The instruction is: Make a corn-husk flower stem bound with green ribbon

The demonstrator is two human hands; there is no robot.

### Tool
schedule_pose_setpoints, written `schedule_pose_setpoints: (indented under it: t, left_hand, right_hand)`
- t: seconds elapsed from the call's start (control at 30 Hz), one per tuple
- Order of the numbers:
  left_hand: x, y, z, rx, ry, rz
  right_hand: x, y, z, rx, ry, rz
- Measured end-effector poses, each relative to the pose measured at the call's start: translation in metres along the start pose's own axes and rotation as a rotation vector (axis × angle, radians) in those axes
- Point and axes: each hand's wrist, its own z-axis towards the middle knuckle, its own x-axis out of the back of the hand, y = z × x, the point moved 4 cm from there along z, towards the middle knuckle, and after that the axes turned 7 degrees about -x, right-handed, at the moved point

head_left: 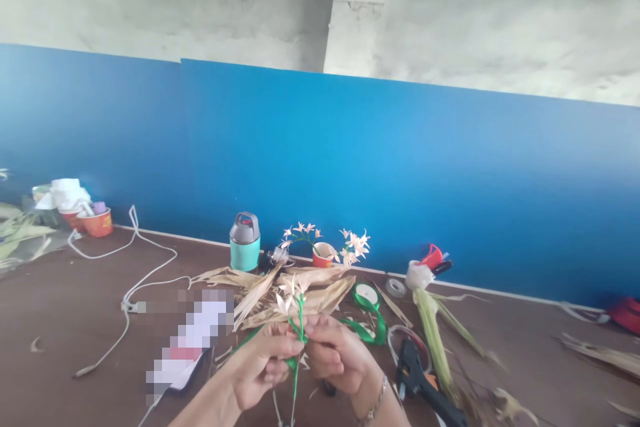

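Note:
An artificial flower stem (301,310), wrapped in green with pale petals at its top, stands upright between my two hands. My left hand (265,357) is closed, its thumb and fingers pinching the green stem from the left. From the other side, my right hand (337,353) is closed with its fingertips on the stem at nearly the same height. Below the fingers, the stem runs down towards the table's near edge. Behind the right hand lies a roll of green ribbon (367,295), its loose end curling over the table. Exactly what each fingertip presses is partly hidden.
Dried corn husks (320,297) spread beyond my hands. A black glue gun (425,380) and green husk stalks (434,340) lie to the right. At the back are a turquoise jar (245,247) and a red cup (325,255) with finished flowers. A white cable (145,280) crosses the left side.

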Motion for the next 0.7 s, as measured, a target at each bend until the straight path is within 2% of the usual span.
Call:
schedule_pose_setpoints:
  t: [0.1,0.23,0.37,0.53,0.7]
  left_hand:
    - [-0.003,-0.004,-0.001,0.036,-0.058,-0.021]
    - [-0.003,-0.01,-0.002,0.095,-0.071,-0.043]
    - [0.0,-0.016,-0.003,0.171,-0.085,-0.089]
    - [-0.002,-0.014,-0.005,0.173,-0.157,-0.112]
    - [-0.004,-0.012,-0.005,0.164,-0.202,-0.111]
  right_hand:
    - [0.003,0.001,0.0,0.024,-0.017,-0.005]
    - [0.002,0.001,0.0,0.058,-0.036,-0.024]
    - [0.0,0.006,0.0,0.001,-0.13,-0.046]
    - [0.002,0.013,0.002,-0.006,-0.187,-0.01]
    - [-0.002,0.012,0.003,-0.006,-0.154,-0.015]
